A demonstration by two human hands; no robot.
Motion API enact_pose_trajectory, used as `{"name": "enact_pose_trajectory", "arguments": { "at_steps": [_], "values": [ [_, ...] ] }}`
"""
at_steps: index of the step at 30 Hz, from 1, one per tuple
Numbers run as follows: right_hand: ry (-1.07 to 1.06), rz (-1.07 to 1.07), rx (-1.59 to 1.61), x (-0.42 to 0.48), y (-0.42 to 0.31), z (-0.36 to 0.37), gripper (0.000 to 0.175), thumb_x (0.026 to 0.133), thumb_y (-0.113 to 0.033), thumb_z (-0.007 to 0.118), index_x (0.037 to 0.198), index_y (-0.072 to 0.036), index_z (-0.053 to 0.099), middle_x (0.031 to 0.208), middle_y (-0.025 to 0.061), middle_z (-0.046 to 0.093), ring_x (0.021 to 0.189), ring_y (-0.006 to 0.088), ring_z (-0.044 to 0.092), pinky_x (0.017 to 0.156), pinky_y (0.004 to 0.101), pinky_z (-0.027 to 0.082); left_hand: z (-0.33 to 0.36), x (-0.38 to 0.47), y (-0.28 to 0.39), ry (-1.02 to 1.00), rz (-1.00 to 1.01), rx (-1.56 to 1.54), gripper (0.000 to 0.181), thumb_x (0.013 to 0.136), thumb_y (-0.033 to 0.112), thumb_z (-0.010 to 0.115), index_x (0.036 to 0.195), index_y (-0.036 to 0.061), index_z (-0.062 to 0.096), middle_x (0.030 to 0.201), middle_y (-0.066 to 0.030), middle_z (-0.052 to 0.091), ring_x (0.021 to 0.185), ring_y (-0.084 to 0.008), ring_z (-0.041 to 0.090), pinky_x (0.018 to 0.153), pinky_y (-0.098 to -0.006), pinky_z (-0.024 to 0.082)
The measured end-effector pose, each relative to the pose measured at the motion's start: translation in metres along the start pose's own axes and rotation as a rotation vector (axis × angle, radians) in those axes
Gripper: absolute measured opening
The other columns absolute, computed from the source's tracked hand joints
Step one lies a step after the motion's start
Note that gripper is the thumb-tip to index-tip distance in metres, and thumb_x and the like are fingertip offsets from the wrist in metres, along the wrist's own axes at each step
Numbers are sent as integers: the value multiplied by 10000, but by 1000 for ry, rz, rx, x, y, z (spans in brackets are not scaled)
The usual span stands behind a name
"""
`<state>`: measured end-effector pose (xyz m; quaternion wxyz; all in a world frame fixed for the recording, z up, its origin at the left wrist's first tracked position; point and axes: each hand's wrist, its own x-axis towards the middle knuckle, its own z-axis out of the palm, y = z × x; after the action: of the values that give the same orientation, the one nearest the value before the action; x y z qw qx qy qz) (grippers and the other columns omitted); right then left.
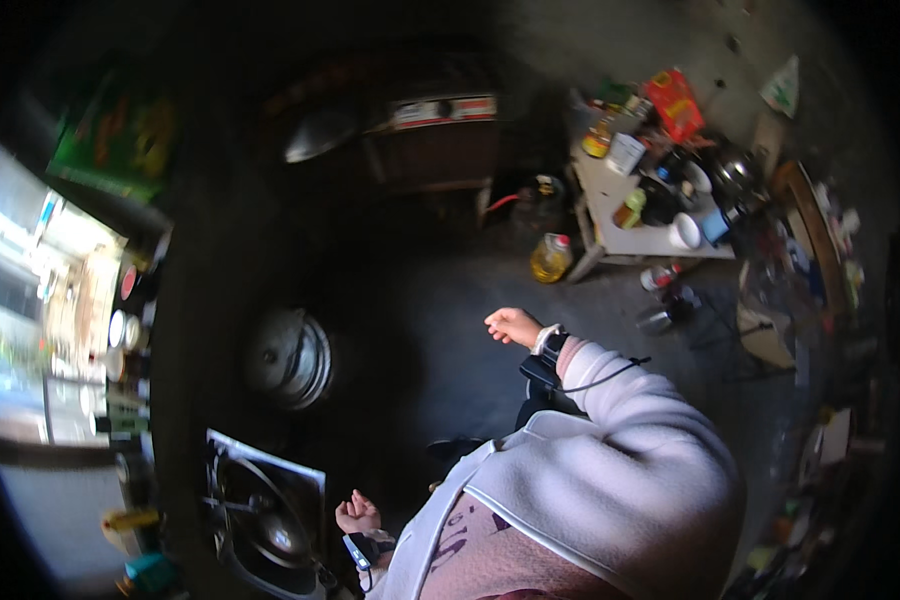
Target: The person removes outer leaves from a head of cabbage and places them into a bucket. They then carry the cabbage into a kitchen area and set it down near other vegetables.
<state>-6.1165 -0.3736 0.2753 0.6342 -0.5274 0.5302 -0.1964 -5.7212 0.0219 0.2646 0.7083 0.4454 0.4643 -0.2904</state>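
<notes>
My left hand [358, 514] is low in the view, palm partly up and fingers apart, with nothing in it. Beside it, to the left, is a square metal-edged unit [311, 476] with a round, shiny recess; dim light hides what it is. My right hand [514, 328] hangs over the dark floor [450, 300], fingers loosely curled and slightly apart, holding nothing visible. Each wrist carries a strapped device with a cable. Left of my right hand, a round metal vessel [289, 360] with a lid-like top sits in shadow. Neither hand touches any of these things.
A cluttered table [622, 241] bears bottles, a white cup [685, 231] and a red packet [673, 105]. On the floor stands an oil bottle [551, 259] near a red hose [502, 201]. A wok-like pan [316, 139] lies farther back. Jars [126, 328] line the bright window.
</notes>
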Motion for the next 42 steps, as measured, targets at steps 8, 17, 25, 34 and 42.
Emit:
{"name": "enact_pose_trajectory", "arguments": {
  "at_steps": [8,17,25,34,42],
  "values": [
    [388,84,307,-97,104,-247,219,964,-195,566,1112,-66,664,916,19,683,721,81,618,619,227,510,152,-72,-197,-491,-160,445,251,835,133,581,1028,-28,585,1002,-131,690,868,-240,692,747,-320,596],
    [740,149,484,-124,143,-382,193,971,-189,583,1127,-90,636,938,34,694,729,86,638,590,224,503,233,-136,-353,-620,-353,701,128,856,108,567,965,40,572,1015,-132,669,928,-259,671,731,-355,590],
    [905,91,534,-54,133,-453,93,948,-151,608,1032,-110,617,852,-1,646,654,79,614,513,216,463,323,-141,-421,-742,-420,767,204,851,116,567,1040,43,591,1056,-111,652,946,-252,652,750,-348,556],
    [1074,-1,115,21,136,-556,220,920,-109,620,1131,-64,578,911,40,659,664,110,637,505,246,487,408,-188,-561,-971,-595,1176,246,900,167,595,1129,79,580,1012,-63,624,907,-195,610,745,-268,510],
    [1076,132,-439,110,138,-687,478,820,-247,710,1256,-134,552,1043,176,619,1016,338,596,865,449,493,391,-243,-770,-885,-760,1370,465,939,119,553,1382,61,424,1216,-174,564,1113,-293,586,949,-353,511]
  ]
}}
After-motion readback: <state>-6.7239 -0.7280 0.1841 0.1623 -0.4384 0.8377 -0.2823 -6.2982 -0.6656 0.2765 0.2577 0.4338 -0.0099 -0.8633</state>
